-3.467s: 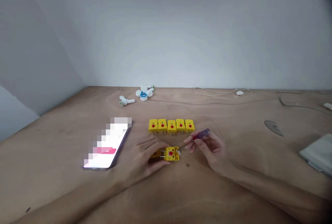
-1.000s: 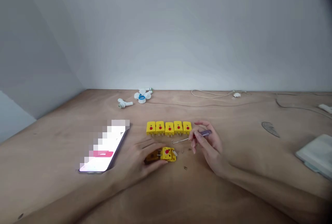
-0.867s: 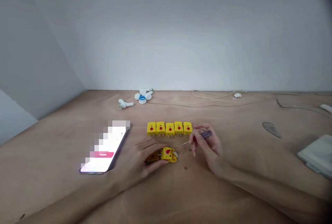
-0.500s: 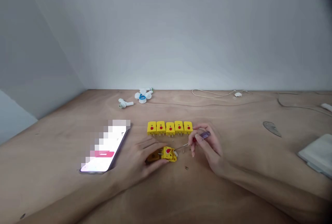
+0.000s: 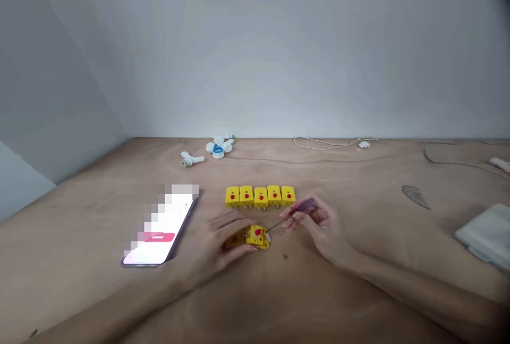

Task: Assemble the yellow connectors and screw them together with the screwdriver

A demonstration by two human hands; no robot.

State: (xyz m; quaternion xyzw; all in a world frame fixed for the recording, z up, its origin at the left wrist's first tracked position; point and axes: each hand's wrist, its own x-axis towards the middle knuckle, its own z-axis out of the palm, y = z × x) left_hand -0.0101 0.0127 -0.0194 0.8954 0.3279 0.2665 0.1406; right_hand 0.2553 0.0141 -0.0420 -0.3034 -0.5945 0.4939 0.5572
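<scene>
My left hand [image 5: 217,240] lies on the wooden table [image 5: 255,291], fingers closed around an opened yellow connector [image 5: 255,236] with a red dot. My right hand [image 5: 319,224] pinches a small screwdriver [image 5: 297,211] with a purple and red handle; its thin shaft points left and down, with the tip at the connector's right end. Behind them stands a row of several yellow connectors [image 5: 260,195] with red dots. A tiny screw [image 5: 285,257] lies loose on the table just right of the held connector.
A lit phone [image 5: 161,227] lies at the left. White plastic fittings [image 5: 217,147] and a white fitting [image 5: 191,159] sit near the wall. Thin cables [image 5: 330,144] run along the back. A flat grey object [image 5: 484,235] lies at the right edge.
My right hand has drawn left and lower, bringing the screwdriver tip down to the connector. The left hand stays put on the connector.
</scene>
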